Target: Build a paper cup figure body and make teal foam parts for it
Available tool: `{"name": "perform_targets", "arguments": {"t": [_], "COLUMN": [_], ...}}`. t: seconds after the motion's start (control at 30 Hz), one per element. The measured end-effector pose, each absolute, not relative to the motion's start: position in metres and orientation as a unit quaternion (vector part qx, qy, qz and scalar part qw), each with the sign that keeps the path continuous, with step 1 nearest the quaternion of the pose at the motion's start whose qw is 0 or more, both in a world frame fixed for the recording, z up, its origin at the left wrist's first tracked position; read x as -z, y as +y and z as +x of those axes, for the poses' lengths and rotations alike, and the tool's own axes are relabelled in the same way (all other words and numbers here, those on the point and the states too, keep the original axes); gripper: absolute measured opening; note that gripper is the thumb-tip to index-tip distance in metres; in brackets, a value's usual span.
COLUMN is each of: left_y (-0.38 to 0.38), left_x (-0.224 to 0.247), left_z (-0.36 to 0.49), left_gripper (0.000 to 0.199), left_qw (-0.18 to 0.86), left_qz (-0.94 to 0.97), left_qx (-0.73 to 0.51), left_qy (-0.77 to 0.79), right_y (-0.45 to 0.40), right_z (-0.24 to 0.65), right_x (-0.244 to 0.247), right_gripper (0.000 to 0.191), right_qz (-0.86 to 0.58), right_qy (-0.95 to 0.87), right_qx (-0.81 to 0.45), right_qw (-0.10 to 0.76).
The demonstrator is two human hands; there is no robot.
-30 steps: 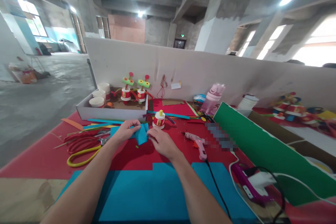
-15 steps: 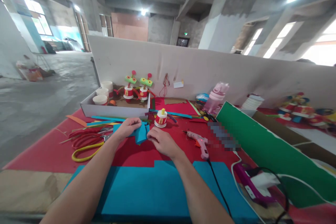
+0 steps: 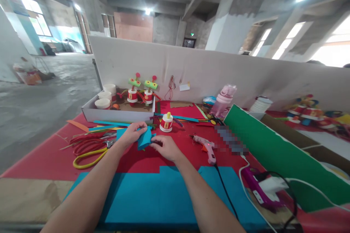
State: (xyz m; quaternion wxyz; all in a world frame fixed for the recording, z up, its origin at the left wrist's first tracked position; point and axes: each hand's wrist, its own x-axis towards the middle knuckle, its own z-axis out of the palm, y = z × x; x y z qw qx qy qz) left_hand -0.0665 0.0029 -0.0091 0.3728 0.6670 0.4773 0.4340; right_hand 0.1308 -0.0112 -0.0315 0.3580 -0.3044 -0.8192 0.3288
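Note:
A small piece of blue paper [image 3: 144,139], bent into a curved, folded shape, is held between both hands above the red table cover. My left hand [image 3: 133,133] pinches its upper left side, fingers closed. At its right edge, my right hand [image 3: 165,146] grips it between thumb and forefinger. Just beyond the hands stands a red-and-white paper cup figure [image 3: 166,123] with a yellow top and coiled purple paper arms. Flat blue paper lies partly hidden behind my left hand.
Scissors with yellow handles [image 3: 90,158] and red-handled tools lie on the left. A pink glue gun [image 3: 205,147] rests at right, its cord crossing a large blue sheet [image 3: 153,196]. A white box [image 3: 117,115] holds cups and two finished figures. A green board [image 3: 273,156] and purple power strip [image 3: 262,193] are at right.
The blue paper has tilted and turned between my fingers, now looking more rounded. Both hands stay close together around it, and the view has shifted slightly.

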Motion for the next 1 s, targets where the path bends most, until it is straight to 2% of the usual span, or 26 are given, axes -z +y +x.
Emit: {"name": "perform_targets", "arguments": {"t": [0.1,0.2,0.37,0.43,0.53,0.63,0.73,0.9,1.0], "left_y": [0.005,0.008,0.012,0.011,0.005,-0.003,-0.009,-0.015,-0.018], "left_x": [0.01,0.013,0.012,0.008,0.002,-0.001,-0.001,-0.004,-0.007], "left_z": [-0.068,-0.071,-0.077,-0.079,-0.082,-0.08,-0.074,-0.066,-0.065], "left_gripper": [0.025,0.026,0.029,0.029,0.026,0.018,0.014,0.018,0.027], "left_qw": [0.372,0.382,0.487,0.522,0.558,0.586,0.59,0.6,0.604], "left_qz": [0.662,0.639,0.505,0.447,0.418,0.477,0.554,0.571,0.55], "left_qx": [-0.44,-0.469,-0.579,-0.632,-0.667,-0.625,-0.567,-0.551,-0.567], "left_qy": [0.479,0.475,0.416,0.359,0.264,0.197,0.152,0.101,0.101], "right_y": [-0.012,-0.014,-0.02,-0.018,-0.01,-0.002,-0.002,-0.014,-0.018], "right_z": [0.127,0.127,0.134,0.138,0.14,0.138,0.135,0.133,0.134], "right_x": [0.033,0.03,0.018,0.016,0.017,0.02,0.021,0.02,0.02], "right_gripper": [0.014,0.015,0.018,0.025,0.049,0.048,0.048,0.054,0.05], "right_qz": [-0.298,-0.291,-0.253,-0.288,-0.377,-0.422,-0.43,-0.379,-0.347], "right_qy": [-0.783,-0.776,-0.799,-0.766,-0.645,-0.543,-0.531,-0.543,-0.534], "right_qx": [-0.388,-0.394,-0.375,-0.398,-0.462,-0.512,-0.557,-0.687,-0.72], "right_qw": [0.383,0.397,0.397,0.415,0.478,0.515,0.473,0.3,0.276]}}
